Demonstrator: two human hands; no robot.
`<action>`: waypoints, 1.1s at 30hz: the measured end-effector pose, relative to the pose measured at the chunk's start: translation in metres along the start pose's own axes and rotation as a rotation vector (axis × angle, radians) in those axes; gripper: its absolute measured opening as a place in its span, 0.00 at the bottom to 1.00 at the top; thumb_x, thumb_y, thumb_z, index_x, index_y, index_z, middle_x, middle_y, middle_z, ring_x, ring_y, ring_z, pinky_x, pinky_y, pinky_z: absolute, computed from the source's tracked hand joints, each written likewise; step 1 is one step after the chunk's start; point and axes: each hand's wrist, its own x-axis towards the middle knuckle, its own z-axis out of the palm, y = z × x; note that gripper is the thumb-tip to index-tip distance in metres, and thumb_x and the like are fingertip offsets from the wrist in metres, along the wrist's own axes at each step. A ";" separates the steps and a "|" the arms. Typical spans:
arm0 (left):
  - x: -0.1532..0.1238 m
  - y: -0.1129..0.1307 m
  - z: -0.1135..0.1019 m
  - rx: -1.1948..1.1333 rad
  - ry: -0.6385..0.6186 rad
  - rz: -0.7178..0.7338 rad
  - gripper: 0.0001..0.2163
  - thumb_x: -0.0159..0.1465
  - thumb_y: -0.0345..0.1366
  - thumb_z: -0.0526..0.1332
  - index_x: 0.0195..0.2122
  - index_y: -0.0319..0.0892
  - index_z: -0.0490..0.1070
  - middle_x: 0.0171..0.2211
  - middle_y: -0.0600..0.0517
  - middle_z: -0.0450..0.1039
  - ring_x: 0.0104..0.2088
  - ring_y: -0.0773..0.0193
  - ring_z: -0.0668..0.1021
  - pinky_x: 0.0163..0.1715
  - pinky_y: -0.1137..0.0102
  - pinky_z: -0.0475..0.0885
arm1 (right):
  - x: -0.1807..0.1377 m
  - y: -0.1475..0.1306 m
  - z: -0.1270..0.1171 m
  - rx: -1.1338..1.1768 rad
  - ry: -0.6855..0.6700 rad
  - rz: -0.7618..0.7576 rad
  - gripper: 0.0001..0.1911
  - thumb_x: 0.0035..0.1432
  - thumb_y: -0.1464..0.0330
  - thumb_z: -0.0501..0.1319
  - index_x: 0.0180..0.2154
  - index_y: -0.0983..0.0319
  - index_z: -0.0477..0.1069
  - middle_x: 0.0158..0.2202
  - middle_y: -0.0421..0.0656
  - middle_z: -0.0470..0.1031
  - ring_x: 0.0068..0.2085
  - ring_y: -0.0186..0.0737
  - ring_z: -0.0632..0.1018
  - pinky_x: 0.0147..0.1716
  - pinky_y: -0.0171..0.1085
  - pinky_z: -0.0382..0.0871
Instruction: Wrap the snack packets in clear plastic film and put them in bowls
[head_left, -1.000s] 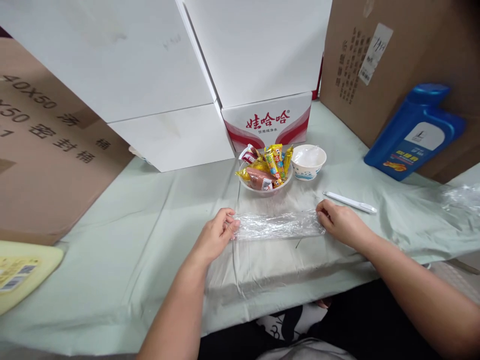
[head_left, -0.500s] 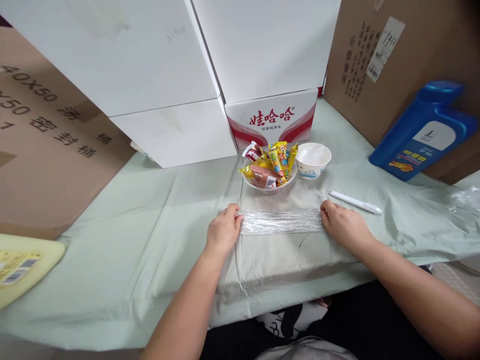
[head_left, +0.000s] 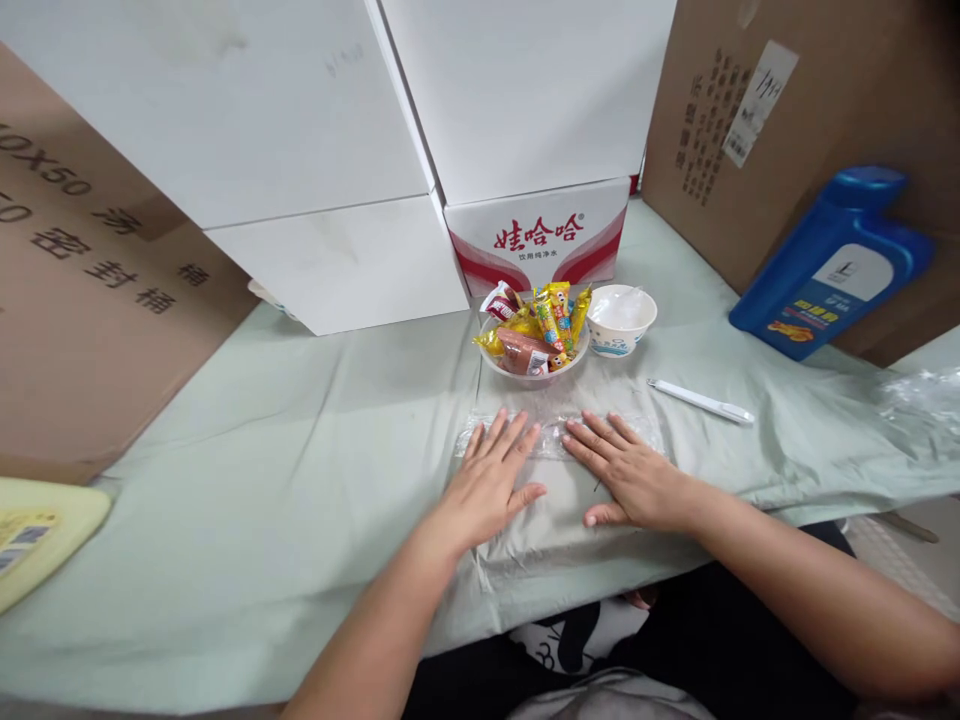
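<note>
A strip of clear plastic film (head_left: 553,438) lies flat across the green tablecloth in front of me. My left hand (head_left: 491,480) rests palm down with its fingers spread over the film's left part. Over the right part, my right hand (head_left: 630,475) lies flat too, fingers apart and thumb pointing inward. Just beyond the film stands a clear bowl (head_left: 517,378) full of wrapped snacks (head_left: 551,320). Touching or close beside it is a white paper bowl (head_left: 621,318) with clear plastic inside. A white utility knife (head_left: 700,401) lies right of the film.
White boxes (head_left: 330,265) and a red-and-white carton (head_left: 540,240) stand behind the bowls. Brown cartons flank them at left (head_left: 97,300) and right (head_left: 720,190). A blue bottle (head_left: 829,265) leans at right, crumpled plastic (head_left: 926,395) beyond. A yellow container (head_left: 45,535) sits far left.
Both hands have let go of the film's ends and moved inward. They now lie flat and spread on the film, which rests on the cloth.
</note>
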 end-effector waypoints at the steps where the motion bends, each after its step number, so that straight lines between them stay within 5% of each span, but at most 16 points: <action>1: 0.000 0.001 0.003 0.009 -0.089 0.006 0.30 0.66 0.52 0.55 0.66 0.44 0.57 0.68 0.43 0.53 0.69 0.43 0.52 0.64 0.46 0.48 | -0.001 0.001 0.003 0.016 -0.042 0.012 0.49 0.57 0.38 0.50 0.68 0.65 0.51 0.68 0.57 0.54 0.69 0.60 0.50 0.63 0.61 0.46; 5: -0.001 -0.003 0.008 0.045 -0.201 -0.079 0.33 0.66 0.55 0.54 0.69 0.48 0.49 0.70 0.46 0.46 0.70 0.46 0.45 0.66 0.45 0.41 | -0.016 0.020 0.001 0.004 -0.082 0.173 0.47 0.58 0.40 0.52 0.68 0.63 0.51 0.68 0.55 0.54 0.68 0.63 0.52 0.62 0.64 0.49; 9: -0.003 -0.008 0.004 0.047 -0.206 -0.090 0.33 0.66 0.55 0.54 0.69 0.48 0.49 0.70 0.46 0.45 0.70 0.45 0.44 0.65 0.43 0.42 | -0.036 0.044 -0.008 -0.039 -0.009 0.257 0.34 0.64 0.50 0.54 0.64 0.62 0.59 0.66 0.55 0.59 0.66 0.59 0.59 0.61 0.61 0.56; 14: -0.002 0.005 -0.004 0.091 -0.079 -0.091 0.28 0.64 0.47 0.61 0.64 0.45 0.60 0.68 0.42 0.53 0.69 0.41 0.50 0.64 0.39 0.42 | -0.044 0.046 -0.016 -0.014 0.174 0.176 0.15 0.67 0.66 0.54 0.51 0.62 0.72 0.60 0.54 0.68 0.62 0.52 0.68 0.58 0.52 0.65; 17: 0.000 0.027 -0.005 0.084 0.021 -0.087 0.24 0.64 0.42 0.62 0.61 0.43 0.65 0.63 0.40 0.62 0.65 0.41 0.60 0.63 0.43 0.51 | -0.042 0.037 -0.023 0.020 0.227 0.121 0.11 0.65 0.72 0.53 0.42 0.60 0.74 0.52 0.50 0.76 0.58 0.52 0.71 0.55 0.54 0.66; 22: -0.002 0.064 0.001 -0.054 -0.077 -0.014 0.27 0.64 0.46 0.62 0.61 0.41 0.63 0.60 0.39 0.65 0.61 0.43 0.65 0.59 0.47 0.62 | -0.041 0.009 -0.054 0.285 0.302 -0.016 0.08 0.62 0.74 0.54 0.40 0.59 0.70 0.46 0.48 0.77 0.54 0.47 0.74 0.54 0.51 0.66; 24: -0.005 0.070 0.003 -0.132 -0.160 0.148 0.27 0.64 0.47 0.62 0.62 0.44 0.62 0.62 0.41 0.63 0.64 0.44 0.62 0.62 0.47 0.57 | -0.041 -0.004 -0.074 0.454 0.233 -0.048 0.08 0.63 0.73 0.53 0.41 0.59 0.69 0.40 0.47 0.77 0.46 0.43 0.77 0.47 0.44 0.70; 28: -0.007 0.069 0.003 -0.294 -0.337 0.469 0.20 0.66 0.42 0.59 0.59 0.51 0.65 0.62 0.50 0.65 0.66 0.52 0.60 0.66 0.50 0.47 | -0.030 -0.015 -0.107 0.673 -0.112 -0.066 0.10 0.65 0.73 0.52 0.41 0.61 0.71 0.37 0.45 0.76 0.38 0.37 0.77 0.38 0.35 0.70; 30: -0.006 0.065 0.003 -0.337 -0.377 0.507 0.16 0.66 0.38 0.58 0.56 0.52 0.69 0.61 0.52 0.67 0.67 0.53 0.59 0.67 0.51 0.45 | -0.016 -0.010 -0.109 0.676 -0.235 -0.045 0.11 0.64 0.73 0.52 0.42 0.61 0.72 0.37 0.44 0.77 0.37 0.36 0.77 0.36 0.34 0.69; 33: -0.003 0.060 0.002 -0.403 -0.387 0.496 0.18 0.65 0.34 0.59 0.56 0.53 0.69 0.61 0.53 0.67 0.68 0.54 0.57 0.67 0.52 0.45 | 0.011 0.006 -0.091 0.546 -0.230 0.064 0.11 0.62 0.75 0.54 0.40 0.61 0.74 0.36 0.42 0.79 0.35 0.36 0.77 0.36 0.34 0.68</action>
